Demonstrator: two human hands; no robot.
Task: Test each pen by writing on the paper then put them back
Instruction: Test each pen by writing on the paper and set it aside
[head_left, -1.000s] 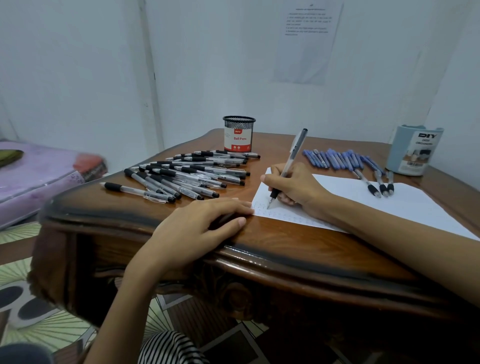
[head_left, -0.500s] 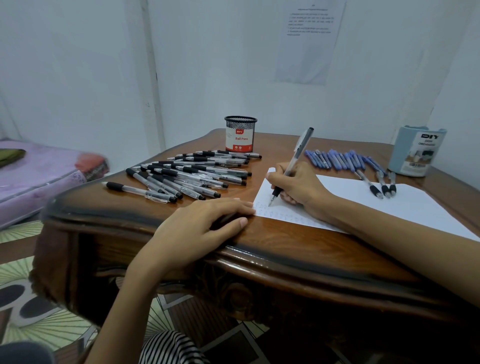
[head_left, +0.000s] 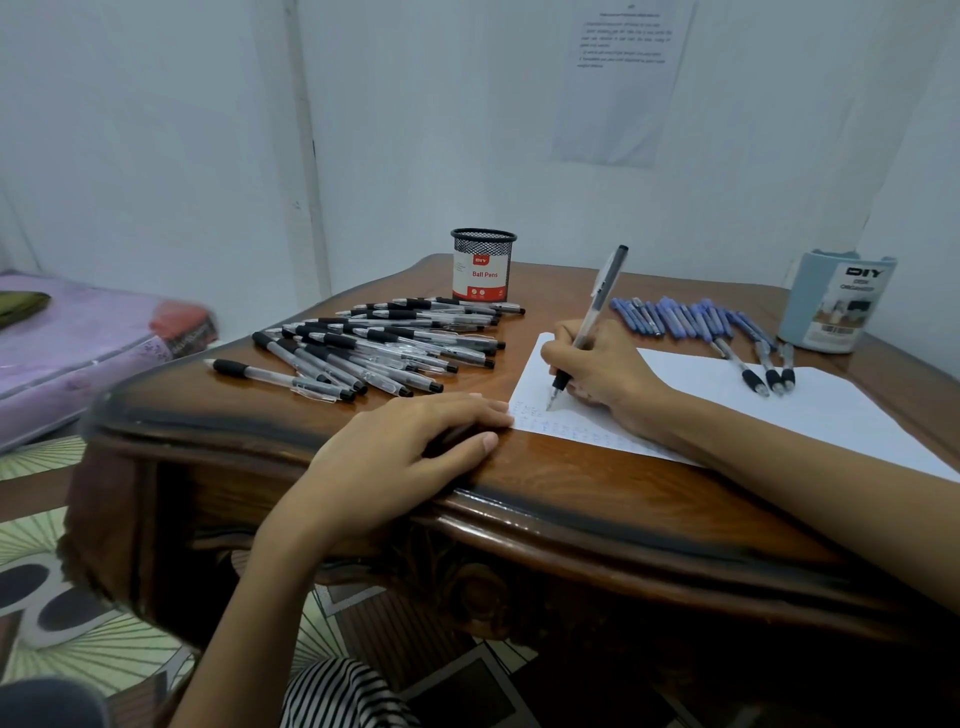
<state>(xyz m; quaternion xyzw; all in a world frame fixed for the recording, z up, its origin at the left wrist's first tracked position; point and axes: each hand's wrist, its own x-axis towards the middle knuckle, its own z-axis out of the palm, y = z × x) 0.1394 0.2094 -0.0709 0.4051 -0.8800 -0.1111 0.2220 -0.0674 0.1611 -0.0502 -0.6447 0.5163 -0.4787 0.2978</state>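
Note:
My right hand (head_left: 605, 366) grips a clear black-grip pen (head_left: 597, 306) with its tip down on the near left corner of the white paper (head_left: 810, 410), beside rows of small marks. My left hand (head_left: 410, 447) rests flat on the table's front edge, fingertips touching the paper's corner. Several black-grip pens (head_left: 384, 348) lie in a pile to the left of the paper. Several blue pens (head_left: 685, 317) lie in a row behind it, with three black-grip pens (head_left: 769, 371) reaching onto the sheet.
A black mesh pen cup (head_left: 483, 265) labelled Ball Pens stands at the table's back. A pale blue desk organizer (head_left: 836, 301) stands at the back right. The wooden table (head_left: 571, 499) has a curved carved edge. A purple mattress (head_left: 67, 343) lies to the left.
The pen in my right hand has shifted slightly on the paper as it writes. My left hand has stayed in place.

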